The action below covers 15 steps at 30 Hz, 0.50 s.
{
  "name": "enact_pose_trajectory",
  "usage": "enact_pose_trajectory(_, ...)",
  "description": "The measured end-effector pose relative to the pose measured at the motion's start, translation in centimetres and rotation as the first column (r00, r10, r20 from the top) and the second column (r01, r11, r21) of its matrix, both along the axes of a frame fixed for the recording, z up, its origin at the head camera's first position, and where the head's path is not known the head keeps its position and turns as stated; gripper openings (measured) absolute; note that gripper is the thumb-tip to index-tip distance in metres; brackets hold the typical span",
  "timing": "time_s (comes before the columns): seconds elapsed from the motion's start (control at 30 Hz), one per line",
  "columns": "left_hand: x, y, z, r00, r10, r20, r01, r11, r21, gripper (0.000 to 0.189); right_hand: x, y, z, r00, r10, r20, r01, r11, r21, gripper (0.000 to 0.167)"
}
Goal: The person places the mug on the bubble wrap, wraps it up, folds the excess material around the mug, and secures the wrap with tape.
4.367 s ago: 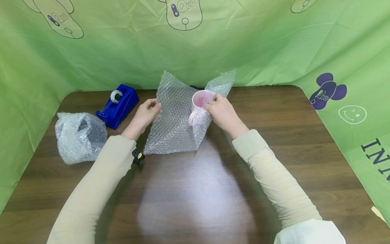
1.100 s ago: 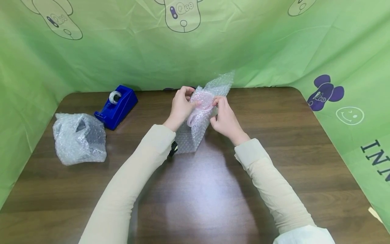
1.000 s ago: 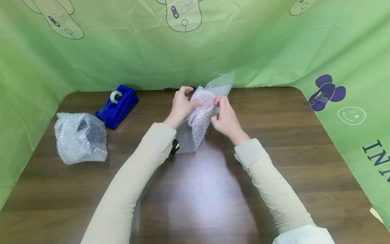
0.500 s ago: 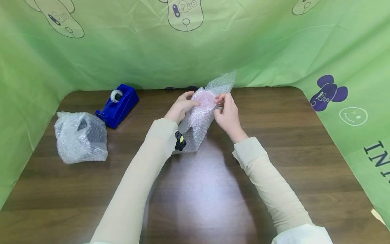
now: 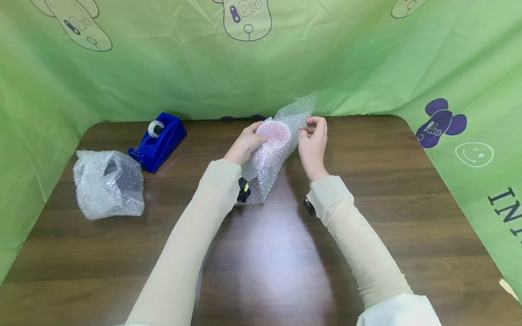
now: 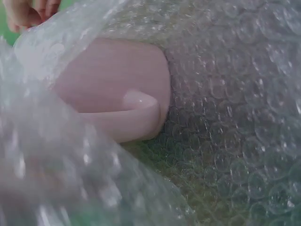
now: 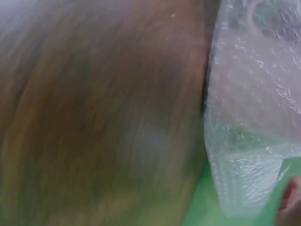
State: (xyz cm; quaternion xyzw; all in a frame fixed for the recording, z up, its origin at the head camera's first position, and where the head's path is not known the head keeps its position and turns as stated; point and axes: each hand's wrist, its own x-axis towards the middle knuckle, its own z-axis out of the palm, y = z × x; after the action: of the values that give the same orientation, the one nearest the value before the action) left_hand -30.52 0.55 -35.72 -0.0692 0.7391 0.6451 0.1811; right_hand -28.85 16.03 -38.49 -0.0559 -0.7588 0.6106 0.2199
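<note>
A pink mug [image 5: 274, 134] stands at the back of the table inside a sheet of bubble wrap [image 5: 267, 174]. One layer lies over its mouth. My left hand [image 5: 244, 145] grips the wrap against the mug's left side, thumb at the rim and fingers behind. In the left wrist view the mug [image 6: 117, 80] lies within the folds, its handle showing. My right hand [image 5: 313, 145] is beside the wrap's raised right flap, fingers loosely bent near its edge. The right wrist view catches only a bit of that hand [image 7: 292, 202] near the bubble wrap [image 7: 254, 94].
A blue tape dispenser [image 5: 159, 142] with a roll of clear tape stands at the back left. In front of it sits a bubble-wrapped bundle [image 5: 108, 185]. A green printed cloth [image 5: 346, 59] hangs behind and beside the wooden table [image 5: 387, 181].
Earlier the mug's mouth was uncovered and my left hand held the sheet's left edge; that side is now folded over. My right hand has left the rim and moved right to the flap.
</note>
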Motion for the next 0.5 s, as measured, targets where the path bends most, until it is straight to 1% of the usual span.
enact_pose_trajectory(0.03,0.0,0.1,0.0,1.0,-0.006,-0.014,0.005,0.999,-0.035,0.066,-0.2,0.1,-0.1,0.998,-0.022,0.065,0.023,1.0,-0.018,0.029)
enact_pose_trajectory(0.1,0.2,0.2,0.1,0.999,-0.026,-0.046,0.02,0.993,-0.119,0.065,-0.5,0.3,-0.3,0.98,-0.032,0.199,0.045,0.997,-0.064,0.036)
enact_pose_trajectory(0.17,0.3,0.4,0.2,0.996,-0.05,-0.074,0.034,0.978,-0.204,0.063,-0.9,0.6,-0.5,0.949,0.014,0.315,0.036,0.988,-0.152,0.044)
enact_pose_trajectory(0.23,0.3,0.6,0.2,0.994,-0.064,-0.091,0.039,0.967,-0.251,0.061,-1.2,1.0,-0.6,0.915,0.089,0.394,0.017,0.966,-0.257,0.052)
enact_pose_trajectory(0.33,0.3,0.8,0.2,0.993,-0.071,-0.096,0.041,0.957,-0.286,0.058,-1.6,1.4,-0.7,0.864,0.22,0.453,-0.011,0.908,-0.419,0.063)
enact_pose_trajectory(0.4,0.3,0.8,0.1,0.993,-0.068,-0.094,0.036,0.951,-0.308,0.057,-1.7,1.6,-0.6,0.838,0.3,0.456,-0.031,0.86,-0.51,0.067)
enact_pose_trajectory(0.47,0.3,0.9,0.1,0.994,-0.067,-0.089,0.033,0.942,-0.335,0.056,-1.9,1.7,-0.6,0.825,0.356,0.438,-0.047,0.816,-0.575,0.069)
enact_pose_trajectory(0.5,0.4,0.9,0.1,0.994,-0.066,-0.09,0.031,0.936,-0.35,0.056,-1.9,1.7,-0.6,0.823,0.373,0.428,-0.056,0.803,-0.593,0.068)
